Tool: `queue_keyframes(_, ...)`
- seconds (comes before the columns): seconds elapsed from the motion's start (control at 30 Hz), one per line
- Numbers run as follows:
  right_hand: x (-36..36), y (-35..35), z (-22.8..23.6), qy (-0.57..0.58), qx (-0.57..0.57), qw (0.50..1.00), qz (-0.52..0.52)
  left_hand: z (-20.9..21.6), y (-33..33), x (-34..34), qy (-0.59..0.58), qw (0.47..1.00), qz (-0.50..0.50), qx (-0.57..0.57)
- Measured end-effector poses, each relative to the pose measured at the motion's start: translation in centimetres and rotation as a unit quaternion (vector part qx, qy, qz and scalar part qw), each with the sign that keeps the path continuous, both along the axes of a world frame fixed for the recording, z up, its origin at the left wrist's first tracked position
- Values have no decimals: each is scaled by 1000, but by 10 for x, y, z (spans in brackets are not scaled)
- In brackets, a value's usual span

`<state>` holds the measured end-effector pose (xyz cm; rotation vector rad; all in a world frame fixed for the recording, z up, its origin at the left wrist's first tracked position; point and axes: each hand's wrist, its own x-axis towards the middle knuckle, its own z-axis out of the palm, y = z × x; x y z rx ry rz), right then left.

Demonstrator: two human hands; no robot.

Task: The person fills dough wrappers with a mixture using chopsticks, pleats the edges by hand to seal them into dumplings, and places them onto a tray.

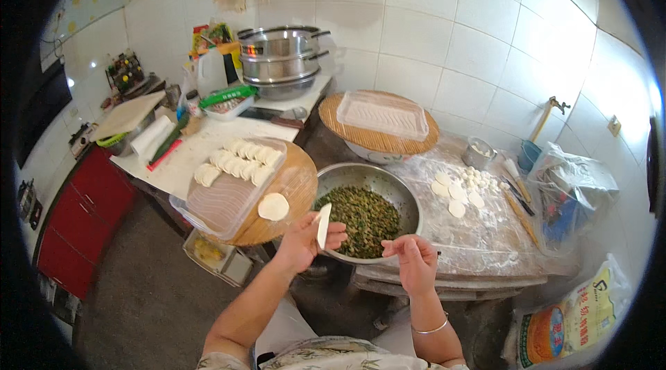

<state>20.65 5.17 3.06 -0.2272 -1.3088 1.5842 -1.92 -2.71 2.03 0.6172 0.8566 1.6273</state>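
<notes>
My left hand [300,244] holds a dumpling wrapper [323,226] on its fingers, tilted nearly edge-on, at the near left rim of a steel bowl [409,193]. Chopped green filling [361,221] covers the bowl's bottom. My right hand [414,264] is closed at the bowl's near right rim, fingertips bent together. A small dark tip shows beside it, but what it grips is hidden. To the left, a round wooden board [298,169] carries a single flat wrapper [273,207] and a clear plastic tray [215,200] with rows of folded dumplings [239,160].
On the floured board [479,238] at right lie round wrappers [456,193], dough pieces [479,179], a rolling pin [522,221] and a metal cup [479,153]. Behind the bowl, a woven lid [333,117] bears an empty tray [385,117]. Stacked steamers [281,58] stand at back left.
</notes>
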Motion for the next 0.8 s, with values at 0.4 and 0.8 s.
queue_keyframes(0.4,2,-20,7,93,-70,988,100,-24,-21,51,228,969,93,-34)
queue_keyframes(0.8,-25,-28,-6,138,-186,938,259,-23,-37,54,-193,980,38,33)
